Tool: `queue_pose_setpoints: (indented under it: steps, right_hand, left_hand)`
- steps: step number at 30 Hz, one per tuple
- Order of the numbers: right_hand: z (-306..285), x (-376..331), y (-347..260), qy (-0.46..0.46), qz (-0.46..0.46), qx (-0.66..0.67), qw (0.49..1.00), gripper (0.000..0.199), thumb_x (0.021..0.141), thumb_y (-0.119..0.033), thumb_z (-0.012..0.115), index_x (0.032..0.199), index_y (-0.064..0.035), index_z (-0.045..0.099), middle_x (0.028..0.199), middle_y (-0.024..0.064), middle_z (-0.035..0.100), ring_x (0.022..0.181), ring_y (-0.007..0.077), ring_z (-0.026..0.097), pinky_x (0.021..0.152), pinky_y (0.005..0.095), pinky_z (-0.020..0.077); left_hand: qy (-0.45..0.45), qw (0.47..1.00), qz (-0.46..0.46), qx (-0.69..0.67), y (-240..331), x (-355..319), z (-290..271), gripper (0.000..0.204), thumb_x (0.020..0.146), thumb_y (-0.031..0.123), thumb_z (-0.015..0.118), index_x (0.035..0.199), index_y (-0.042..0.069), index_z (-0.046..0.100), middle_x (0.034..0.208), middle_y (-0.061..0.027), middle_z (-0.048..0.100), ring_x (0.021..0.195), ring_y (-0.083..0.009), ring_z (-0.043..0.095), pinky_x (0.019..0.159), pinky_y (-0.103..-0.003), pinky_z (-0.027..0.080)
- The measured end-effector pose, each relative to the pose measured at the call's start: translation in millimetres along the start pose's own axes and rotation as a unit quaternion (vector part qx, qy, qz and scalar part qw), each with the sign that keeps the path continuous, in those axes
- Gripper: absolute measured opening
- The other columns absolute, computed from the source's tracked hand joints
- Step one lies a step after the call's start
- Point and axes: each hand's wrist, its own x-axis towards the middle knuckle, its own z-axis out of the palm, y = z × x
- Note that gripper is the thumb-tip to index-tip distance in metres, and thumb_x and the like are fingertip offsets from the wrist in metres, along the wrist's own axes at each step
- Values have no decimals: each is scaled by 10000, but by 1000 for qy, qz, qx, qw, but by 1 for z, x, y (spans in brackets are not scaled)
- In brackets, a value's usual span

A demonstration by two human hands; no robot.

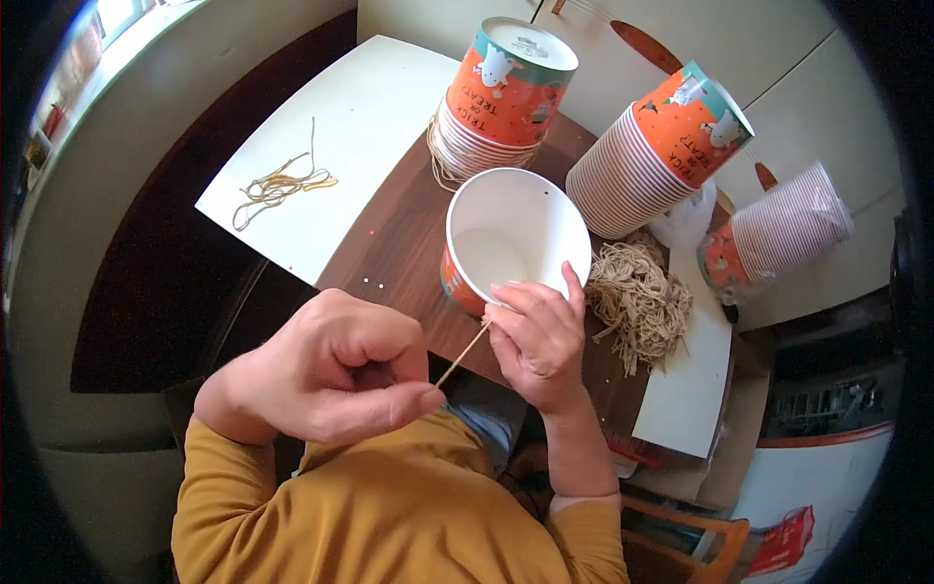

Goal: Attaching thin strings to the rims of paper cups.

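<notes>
Two hands are at work in the lower centre of the frame. The left hand point(336, 370) is closed, thumb and forefinger pinching one end of a tan string point(462, 355). The right hand point(540, 341) is closed over the near rim of an open paper cup point(511, 243), white inside and orange outside, and pinches the string's other end against that rim. The string runs taut between both hands, presumably to keep it straight at the rim; whether it passes through a hole in the cup wall cannot be made out.

The cup lies tilted, mouth toward the person, on the dark wooden bench point(389, 253) at centre frame, which keeps the rim within reach. A pile of cut strings point(637, 297) sits just right of the cup, close to the right hand. Three stacks of matching cups lie beyond: one at upper centre point(501, 92), one at upper right point(657, 161), one at far right point(783, 234). A few loose strings point(282, 185) rest on a white board point(360, 107) at upper left, well apart from the hands.
</notes>
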Motion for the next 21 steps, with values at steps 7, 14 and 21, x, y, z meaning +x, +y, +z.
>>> queue_pose_setpoints:
  steps: [7, 14, 21]
  right_hand:
    - [-13, -5, 16, -9, 6, 101, 995, 179, 742, -75, 722, 912, -125, 692, 988, 7, 684, 926, 188, 637, 1088, 536, 292]
    - [-64, -5, 24, -109, 68, 14, 992, 551, 685, -170, 776, 1210, -134, 612, 1259, 80, 579, 1201, 277, 515, 1119, 549, 236]
    - [-71, -5, -31, -105, 232, 408, 877, 391, 804, -86, 712, 1178, -42, 608, 1052, 130, 656, 1031, 216, 611, 905, 326, 460]
  left_hand:
    - [-36, 991, 14, -124, 6, -4, 7, 275, 758, 60, 741, 563, 3, 556, 489, -71, 467, 407, -186, 425, 403, -323, 254]
    - [-88, 994, -18, -59, -7, 16, 24, 135, 860, 108, 693, 788, -1, 659, 723, -102, 658, 639, -175, 640, 558, -275, 471]
    - [-92, 989, -69, -91, -11, 41, 35, 172, 870, 152, 709, 892, -16, 678, 815, -49, 690, 766, -70, 597, 673, -251, 491]
